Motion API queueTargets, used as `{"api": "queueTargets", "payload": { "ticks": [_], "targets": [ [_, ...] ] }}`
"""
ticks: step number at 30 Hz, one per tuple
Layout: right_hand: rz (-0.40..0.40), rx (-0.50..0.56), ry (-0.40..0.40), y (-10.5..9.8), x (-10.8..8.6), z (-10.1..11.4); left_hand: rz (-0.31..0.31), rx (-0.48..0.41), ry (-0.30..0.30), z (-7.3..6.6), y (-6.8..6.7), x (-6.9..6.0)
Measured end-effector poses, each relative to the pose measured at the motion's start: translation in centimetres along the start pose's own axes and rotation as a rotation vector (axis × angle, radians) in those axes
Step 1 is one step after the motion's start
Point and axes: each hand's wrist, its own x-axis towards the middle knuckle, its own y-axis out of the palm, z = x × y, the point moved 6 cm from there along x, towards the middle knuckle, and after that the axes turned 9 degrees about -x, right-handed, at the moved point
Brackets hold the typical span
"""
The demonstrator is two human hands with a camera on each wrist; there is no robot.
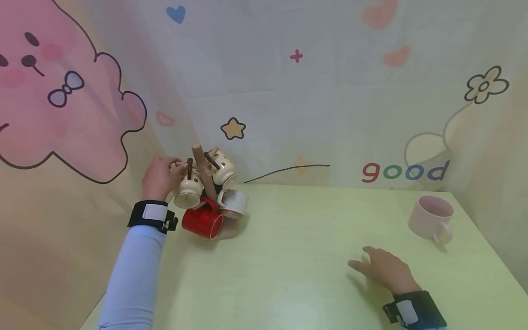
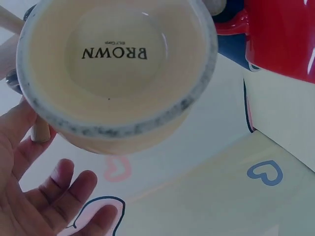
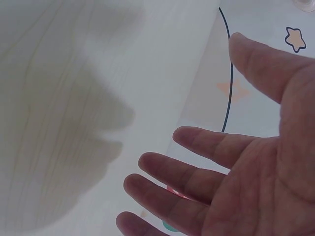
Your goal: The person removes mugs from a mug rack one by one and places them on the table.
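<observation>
Mug tree (image 1: pixel 204 172), pink mug (image 1: pixel 425 221) on table (image 1: pixel 297 247)

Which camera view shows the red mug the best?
The head view, where the red mug shows its body, rim and handle. The left wrist view cuts it off at the edge; the right wrist view shows none of it.

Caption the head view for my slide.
Left hand at a wooden mug tree hung with four mugs; right hand open above the table, a pink mug beyond it.

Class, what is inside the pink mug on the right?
Inside the pink mug, only pink inner wall shows; its near side covers the bottom, so anything there is hidden.
</observation>
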Motion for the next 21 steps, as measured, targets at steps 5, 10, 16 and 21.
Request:
{"api": "queueTargets", "payload": {
  "ticks": [5,10,16,21],
  "targets": [
    [-0.004,-0.001,-0.002,0.2,-0.1,-0.1,0.028,-0.129,0.013,0.9,0.2,-0.1],
    [-0.011,-0.002,0.000,0.2,-0.1,-0.3,0.082,-0.313,-0.176,3.6,0.7,-0.9],
    [-0.014,0.006,0.000,0.0,-0.1,-0.3,0.285,-0.447,-0.366,6.2,2.4,-2.2],
    [-0.019,0.000,-0.008,0.0,0.0,-0.2,0.416,-0.569,-0.395,6.7,3.8,-2.7]
  ]
}}
